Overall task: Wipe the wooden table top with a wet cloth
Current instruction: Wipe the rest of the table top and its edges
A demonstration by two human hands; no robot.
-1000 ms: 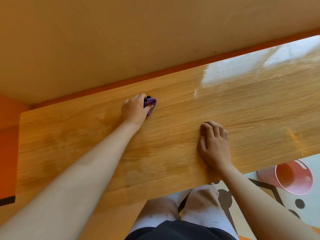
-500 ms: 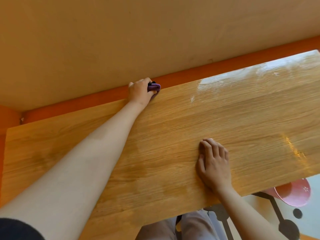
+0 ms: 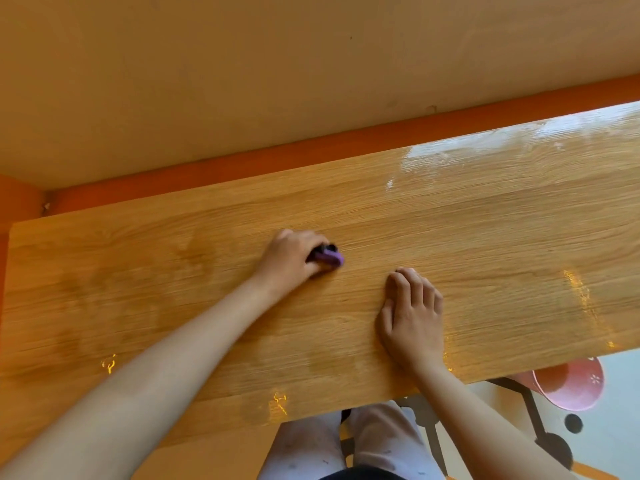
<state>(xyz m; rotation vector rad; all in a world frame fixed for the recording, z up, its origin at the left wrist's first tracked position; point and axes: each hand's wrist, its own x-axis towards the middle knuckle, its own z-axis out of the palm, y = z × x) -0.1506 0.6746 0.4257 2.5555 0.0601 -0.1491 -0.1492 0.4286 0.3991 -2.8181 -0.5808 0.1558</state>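
The wooden table top [image 3: 502, 244] runs across the head view, with darker damp patches on its left part and a glossy sheen at the far right. My left hand [image 3: 289, 258] grips a small bunched purple cloth [image 3: 329, 257] and presses it on the wood near the middle. Most of the cloth is hidden under the fingers. My right hand [image 3: 412, 317] rests flat on the table to the right of the cloth, fingers straight and close together, holding nothing.
A beige wall [image 3: 277, 81] with an orange strip [image 3: 311, 154] borders the table's far edge. An orange panel [image 3: 14, 199] closes the left end. A pink plastic basin [image 3: 571, 386] sits on the floor under the table's near right edge. My knees [image 3: 346, 445] are below the near edge.
My left hand has drawn the cloth back from the far edge by the orange strip to the middle of the table. My right hand has stayed in place.
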